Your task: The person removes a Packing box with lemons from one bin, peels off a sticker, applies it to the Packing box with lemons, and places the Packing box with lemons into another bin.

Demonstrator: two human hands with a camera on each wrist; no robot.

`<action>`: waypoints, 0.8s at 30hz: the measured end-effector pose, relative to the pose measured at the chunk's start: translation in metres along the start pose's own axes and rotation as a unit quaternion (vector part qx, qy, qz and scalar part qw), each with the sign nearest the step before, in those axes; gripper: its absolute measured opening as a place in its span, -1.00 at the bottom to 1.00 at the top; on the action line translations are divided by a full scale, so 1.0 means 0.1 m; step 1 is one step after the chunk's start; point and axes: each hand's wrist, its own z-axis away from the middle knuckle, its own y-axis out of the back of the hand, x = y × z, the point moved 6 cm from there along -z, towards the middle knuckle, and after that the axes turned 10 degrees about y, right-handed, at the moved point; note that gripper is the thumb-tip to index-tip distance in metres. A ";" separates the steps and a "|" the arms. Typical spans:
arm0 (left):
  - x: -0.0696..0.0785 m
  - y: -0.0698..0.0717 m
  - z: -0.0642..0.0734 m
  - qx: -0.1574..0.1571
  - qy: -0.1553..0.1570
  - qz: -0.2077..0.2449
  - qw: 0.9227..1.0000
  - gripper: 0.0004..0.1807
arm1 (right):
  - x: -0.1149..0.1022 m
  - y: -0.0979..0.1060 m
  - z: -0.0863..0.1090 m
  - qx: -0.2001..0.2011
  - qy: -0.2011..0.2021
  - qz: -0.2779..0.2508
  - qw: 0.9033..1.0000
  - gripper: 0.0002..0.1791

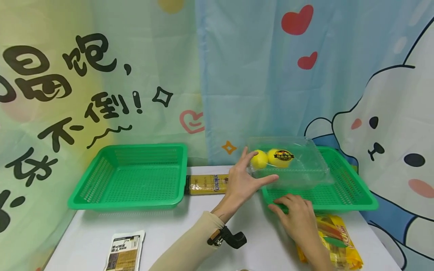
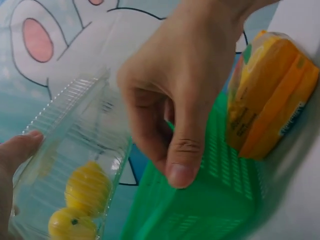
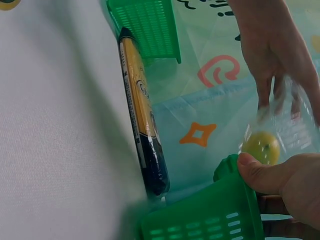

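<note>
My left hand (image 1: 241, 181) holds the left end of a clear plastic box (image 1: 310, 163), thumb along the front and fingers behind. Two yellow lemons (image 1: 279, 158) lie at that end of the box, one under a dark label. The box is tilted over the right green basket (image 1: 356, 194). At this basket's front left rim, my right hand (image 1: 298, 220) grips the edge, with its thumb outside in the right wrist view. The left wrist view shows the lemons (image 2: 87, 187) through the box wall, with the right hand (image 2: 175, 95) beside it.
Another green basket (image 1: 127, 203) stands at the back left. Between the baskets lies a gold pasta packet (image 1: 207, 184). A yellow food bag (image 1: 339, 241) lies before the right basket, and a white and brown pouch (image 1: 124, 250) at the front left. A printed curtain (image 1: 237, 75) hangs behind.
</note>
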 end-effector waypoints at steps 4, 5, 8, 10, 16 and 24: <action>0.01 -0.18 -0.04 -0.010 0.000 -0.001 1.000 -0.04 | -0.01 0.00 0.00 0.014 0.006 0.002 1.000 -0.77; 0.02 -0.22 -0.05 -0.010 -0.001 -0.005 1.000 -0.04 | -0.01 0.00 0.00 0.017 0.008 0.003 1.000 -0.77; 0.04 -0.36 -0.06 -0.009 -0.002 -0.006 1.000 -0.05 | -0.01 0.00 0.00 0.023 0.013 0.006 1.000 -0.77; 0.06 -0.44 -0.07 -0.004 -0.005 -0.009 1.000 -0.05 | -0.01 -0.01 0.00 0.024 0.015 0.007 1.000 -0.77; 0.06 -0.66 -0.10 0.002 -0.004 -0.016 1.000 -0.05 | -0.02 -0.01 0.02 0.031 0.023 0.011 0.999 -0.78; -0.03 -0.88 -0.13 -0.010 0.023 -0.020 1.000 -0.05 | -0.04 0.00 0.03 0.033 0.030 0.012 0.999 -0.79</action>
